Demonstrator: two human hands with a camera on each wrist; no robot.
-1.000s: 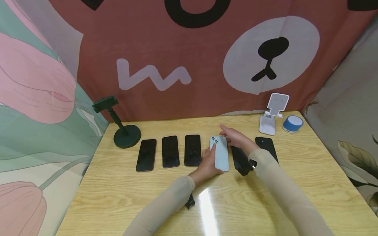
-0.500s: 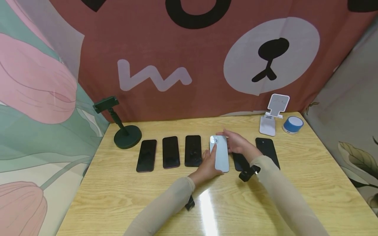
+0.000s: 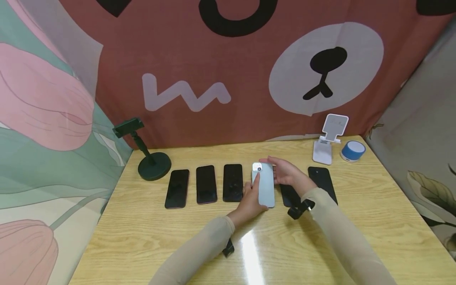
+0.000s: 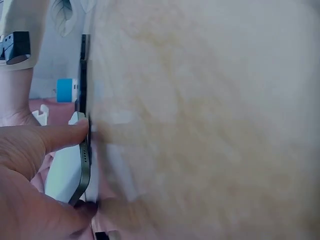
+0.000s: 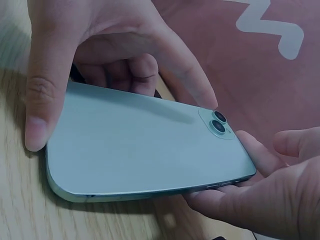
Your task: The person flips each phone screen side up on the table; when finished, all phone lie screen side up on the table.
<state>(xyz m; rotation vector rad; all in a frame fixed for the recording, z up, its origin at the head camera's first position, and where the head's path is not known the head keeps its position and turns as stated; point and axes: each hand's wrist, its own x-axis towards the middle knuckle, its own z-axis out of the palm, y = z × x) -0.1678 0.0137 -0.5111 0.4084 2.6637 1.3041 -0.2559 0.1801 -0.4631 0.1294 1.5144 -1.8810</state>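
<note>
A pale blue smartphone (image 3: 267, 186) lies back up near the middle of the table, its camera end slightly raised in the right wrist view. My left hand (image 3: 249, 204) grips it, thumb at the near end and index finger reaching towards the camera lenses (image 5: 218, 122). The other left fingers bend along its left side. At the far right corner my right hand (image 3: 286, 173) touches the phone, one finger at the top end and others under the side edge. The right thumb stands off the phone. In the left wrist view the phone (image 4: 65, 170) shows edge-on.
Three black smartphones (image 3: 232, 183) lie in a row to the left. On the right are one partly covered black phone (image 3: 290, 196) and another black phone (image 3: 320, 178). Farther back stand a dark green phone stand (image 3: 154, 165), a white stand (image 3: 322, 152) and a blue-and-white round speaker (image 3: 352, 151).
My right hand has come left and down onto the phone's far right corner. The blue phone has shifted slightly left. My left hand keeps its grip.
</note>
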